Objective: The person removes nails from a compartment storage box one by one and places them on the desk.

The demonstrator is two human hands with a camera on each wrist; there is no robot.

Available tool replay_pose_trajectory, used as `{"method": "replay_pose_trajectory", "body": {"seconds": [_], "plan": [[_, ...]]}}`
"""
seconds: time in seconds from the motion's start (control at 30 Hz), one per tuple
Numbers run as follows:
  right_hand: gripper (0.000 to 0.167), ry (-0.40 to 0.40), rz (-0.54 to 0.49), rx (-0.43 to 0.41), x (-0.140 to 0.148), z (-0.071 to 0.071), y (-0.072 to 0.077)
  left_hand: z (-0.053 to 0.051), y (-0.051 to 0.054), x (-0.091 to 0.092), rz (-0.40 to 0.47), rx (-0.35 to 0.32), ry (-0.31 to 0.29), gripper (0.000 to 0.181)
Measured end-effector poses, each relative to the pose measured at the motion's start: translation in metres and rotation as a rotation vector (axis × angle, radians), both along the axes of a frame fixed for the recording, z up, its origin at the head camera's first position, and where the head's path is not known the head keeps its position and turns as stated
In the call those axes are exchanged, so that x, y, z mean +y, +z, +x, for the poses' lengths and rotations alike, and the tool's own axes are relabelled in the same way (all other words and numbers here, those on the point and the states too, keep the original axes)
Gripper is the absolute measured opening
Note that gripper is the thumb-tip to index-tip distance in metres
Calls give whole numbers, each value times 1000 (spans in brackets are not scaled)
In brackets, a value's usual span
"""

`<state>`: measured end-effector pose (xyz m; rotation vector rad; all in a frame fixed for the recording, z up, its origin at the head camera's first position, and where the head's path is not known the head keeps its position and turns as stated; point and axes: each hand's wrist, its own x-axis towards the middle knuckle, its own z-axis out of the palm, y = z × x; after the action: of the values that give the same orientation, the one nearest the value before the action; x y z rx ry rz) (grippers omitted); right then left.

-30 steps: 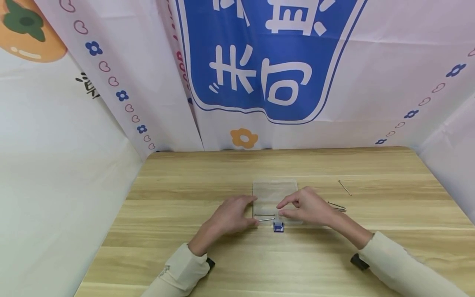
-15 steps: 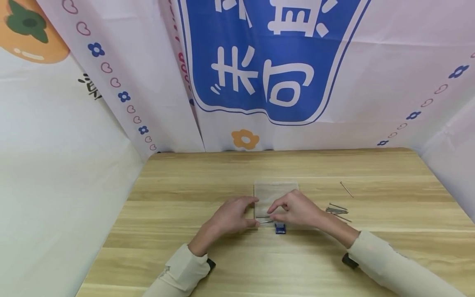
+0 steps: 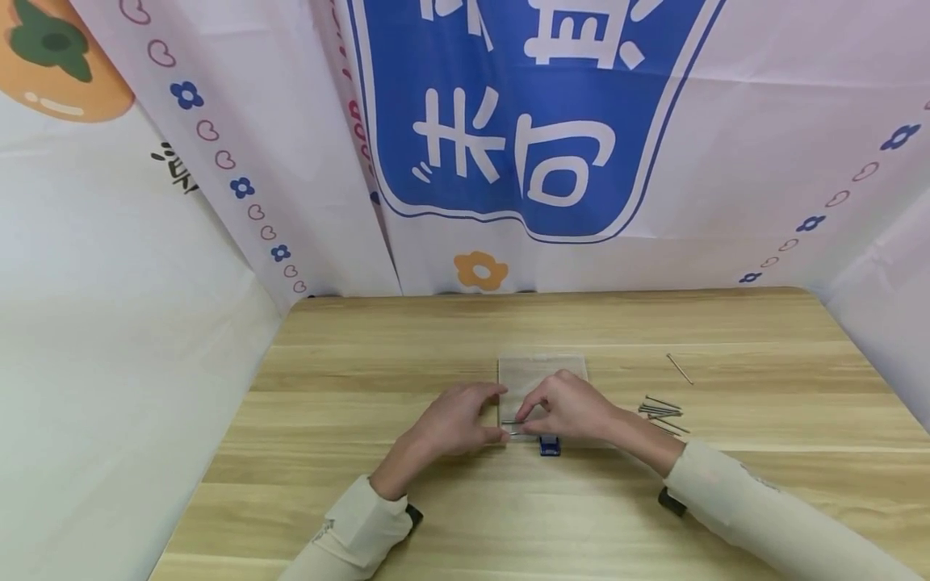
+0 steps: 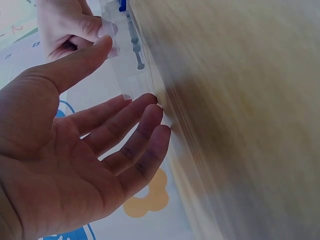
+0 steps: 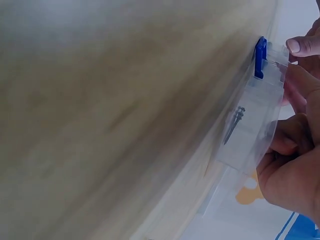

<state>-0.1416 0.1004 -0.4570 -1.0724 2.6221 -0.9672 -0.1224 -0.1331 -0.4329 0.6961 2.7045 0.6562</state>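
A clear plastic box (image 3: 541, 369) with a blue latch (image 3: 550, 446) lies on the table. Several nails show at its front left, and thin metal nails (image 4: 138, 57) appear through the plastic in the left wrist view. My left hand (image 3: 454, 420) rests at the box's left side, its thumb near the front corner and the other fingers loosely extended. My right hand (image 3: 570, 407) is over the front left part of the box, index finger and thumb close together beside a nail (image 3: 512, 422). Whether they grip it is unclear. The other right fingers are curled.
A small pile of nails (image 3: 659, 408) lies on the wooden table (image 3: 363, 347) right of the box. One single nail (image 3: 680, 369) lies farther back. A printed curtain (image 3: 465, 234) hangs behind the table.
My right hand has moved left across the box to the nails, uncovering more of the nail pile on the right. The left hand has stayed at the box's left side.
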Motion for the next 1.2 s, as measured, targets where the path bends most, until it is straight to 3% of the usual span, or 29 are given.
{"method": "replay_pose_trajectory", "body": {"seconds": [0.57,1.2], "plan": [[8,38,65,55,-11,-3,-4,2,-2,1,17,19,-7,67],[6,76,136,146,-13,-1,1,2,-1,1,8,35,-1,67]]}}
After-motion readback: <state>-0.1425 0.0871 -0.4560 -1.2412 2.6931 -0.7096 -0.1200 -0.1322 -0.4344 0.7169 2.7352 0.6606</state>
